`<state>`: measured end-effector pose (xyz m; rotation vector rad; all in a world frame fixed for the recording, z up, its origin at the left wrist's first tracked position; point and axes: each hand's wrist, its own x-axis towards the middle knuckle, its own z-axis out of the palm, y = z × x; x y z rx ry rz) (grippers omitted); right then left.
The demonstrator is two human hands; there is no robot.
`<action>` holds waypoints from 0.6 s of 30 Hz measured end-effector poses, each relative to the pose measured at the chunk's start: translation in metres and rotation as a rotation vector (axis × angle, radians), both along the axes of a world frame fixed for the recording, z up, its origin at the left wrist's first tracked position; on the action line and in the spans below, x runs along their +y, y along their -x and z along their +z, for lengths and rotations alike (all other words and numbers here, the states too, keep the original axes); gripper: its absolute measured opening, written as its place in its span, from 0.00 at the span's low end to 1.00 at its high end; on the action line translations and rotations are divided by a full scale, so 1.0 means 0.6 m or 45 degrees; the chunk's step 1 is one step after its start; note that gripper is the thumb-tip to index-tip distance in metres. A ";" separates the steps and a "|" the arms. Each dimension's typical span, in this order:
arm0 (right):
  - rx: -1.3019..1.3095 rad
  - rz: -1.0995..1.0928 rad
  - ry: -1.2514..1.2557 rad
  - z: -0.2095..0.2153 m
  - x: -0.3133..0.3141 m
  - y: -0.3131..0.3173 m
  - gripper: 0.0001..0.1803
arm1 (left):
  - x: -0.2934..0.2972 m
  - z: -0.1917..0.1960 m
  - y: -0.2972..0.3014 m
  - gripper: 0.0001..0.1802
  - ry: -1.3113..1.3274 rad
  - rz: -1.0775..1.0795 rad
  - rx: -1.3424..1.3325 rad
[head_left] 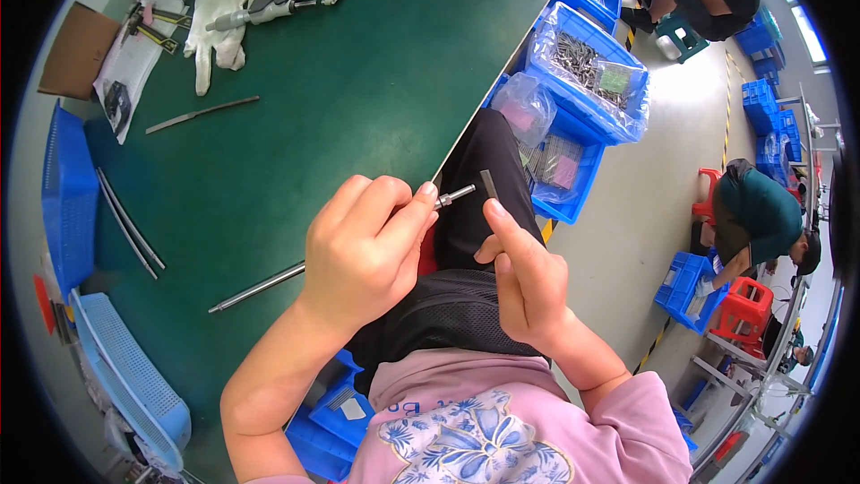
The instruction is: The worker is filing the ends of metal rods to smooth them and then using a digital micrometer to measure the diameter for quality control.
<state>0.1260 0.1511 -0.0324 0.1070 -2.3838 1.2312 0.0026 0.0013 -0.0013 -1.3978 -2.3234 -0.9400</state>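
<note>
My left hand (358, 246) is closed around a long, thin metal rod (260, 289). The rod's plain end reaches down-left over the green table, while its stepped, narrower tip pokes out past my thumb toward the right. My right hand (533, 291) is closed, with a short, flat, grey metal strip (488, 184) standing out beyond the index fingertip. That strip's exact kind cannot be made out, and its lower part is hidden by the finger. A small gap separates it from the rod's tip.
On the green table (358, 81) lie a micrometer (269, 2), a white glove (215, 13), a thin flat file (202, 115) and two curved strips (130, 224). Blue baskets (70, 197) line the left. Blue bins (582, 202) with metal parts stand right. People sit or bend farther off.
</note>
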 end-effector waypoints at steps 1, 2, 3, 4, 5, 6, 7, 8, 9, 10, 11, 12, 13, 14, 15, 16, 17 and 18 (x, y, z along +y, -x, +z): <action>-0.003 0.002 -0.008 0.001 -0.001 0.000 0.33 | 0.000 0.000 0.000 0.13 -0.008 0.002 -0.003; -0.012 0.036 0.045 0.002 -0.003 0.000 0.30 | 0.001 0.001 0.000 0.13 -0.006 0.002 -0.002; -0.022 0.070 0.096 0.002 -0.006 -0.001 0.27 | 0.001 0.001 0.000 0.12 -0.005 0.003 -0.001; -0.026 0.075 0.086 0.000 -0.010 -0.004 0.27 | 0.001 0.001 0.000 0.12 -0.015 0.009 -0.005; -0.082 0.063 0.200 -0.004 -0.016 -0.009 0.26 | 0.002 0.000 0.000 0.12 -0.012 0.013 -0.011; -0.140 0.051 0.312 -0.007 -0.020 -0.010 0.25 | 0.002 -0.001 0.000 0.11 -0.010 0.017 -0.016; -0.107 0.037 0.248 -0.007 -0.022 -0.007 0.25 | 0.001 0.000 -0.001 0.11 -0.018 0.029 -0.019; -0.111 0.049 0.239 -0.008 -0.022 -0.005 0.25 | 0.000 0.001 -0.001 0.10 -0.003 0.032 -0.018; -0.094 0.035 0.230 -0.009 -0.022 -0.003 0.26 | -0.001 0.001 -0.002 0.09 0.013 0.035 -0.017; -0.079 0.018 0.220 -0.009 -0.023 -0.003 0.26 | -0.001 -0.001 -0.003 0.09 0.003 0.045 -0.022; -0.085 0.027 0.209 -0.007 -0.025 -0.002 0.26 | 0.000 -0.003 -0.003 0.12 -0.019 0.039 -0.034; -0.084 0.005 0.235 -0.005 -0.027 -0.001 0.28 | 0.001 -0.005 -0.004 0.15 -0.040 0.033 -0.046; -0.082 -0.016 0.265 -0.004 -0.028 0.000 0.31 | 0.001 -0.004 -0.004 0.15 -0.046 0.045 -0.049; -0.086 -0.005 0.259 -0.004 -0.028 0.000 0.31 | 0.001 -0.002 -0.003 0.08 -0.034 0.042 -0.032; -0.109 0.004 0.250 -0.004 -0.026 -0.001 0.31 | 0.001 -0.002 -0.003 0.03 -0.022 0.038 -0.016; -0.133 0.009 0.240 -0.004 -0.025 -0.002 0.32 | 0.001 -0.003 -0.003 0.03 -0.027 0.045 -0.019; -0.136 0.015 0.236 -0.005 -0.024 -0.001 0.32 | 0.000 -0.004 -0.004 0.08 -0.039 0.031 -0.041; -0.111 0.001 0.209 -0.008 -0.024 -0.001 0.32 | 0.000 -0.005 -0.004 0.13 -0.051 0.017 -0.064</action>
